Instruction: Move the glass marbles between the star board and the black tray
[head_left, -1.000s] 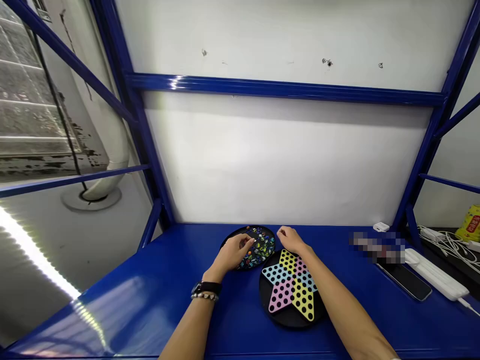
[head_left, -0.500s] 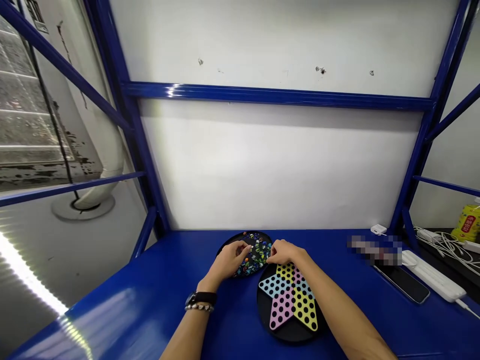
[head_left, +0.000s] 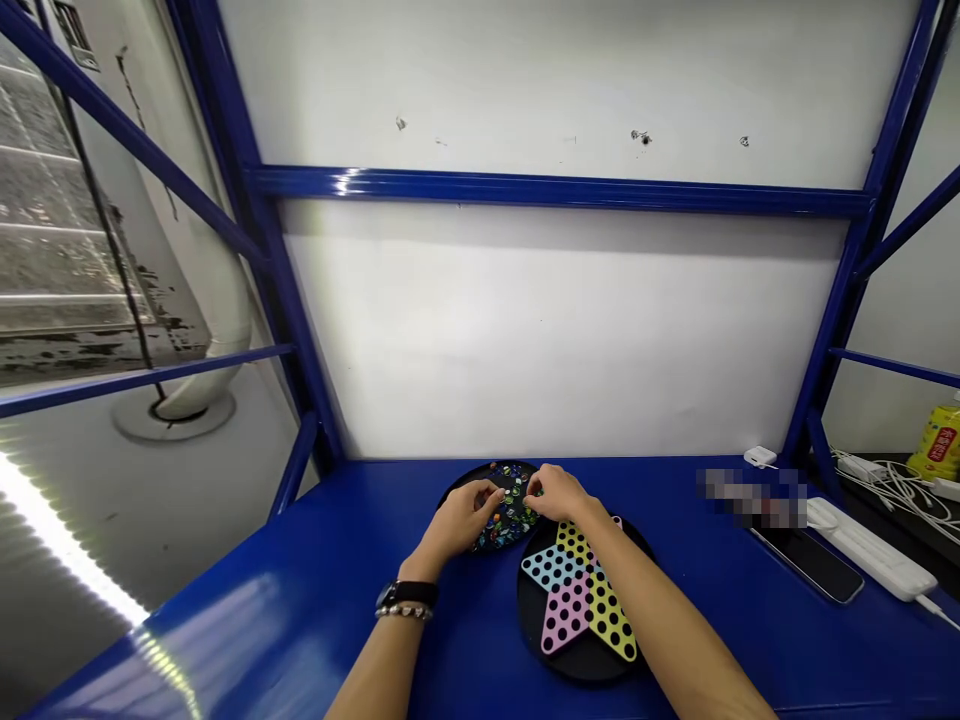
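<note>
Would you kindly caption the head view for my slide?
Left hand, right hand at marbles on black tray beside checkers board.

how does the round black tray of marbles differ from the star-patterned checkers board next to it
The round black tray is heaped with small multicoloured glass marbles, while the round black Chinese checkers board carries a pastel star with black holes, none visibly filled. The board looks larger than the tray. The left hand and right hand are at the tray, not the board. Both are round, black and lie flat on the blue table.
</note>
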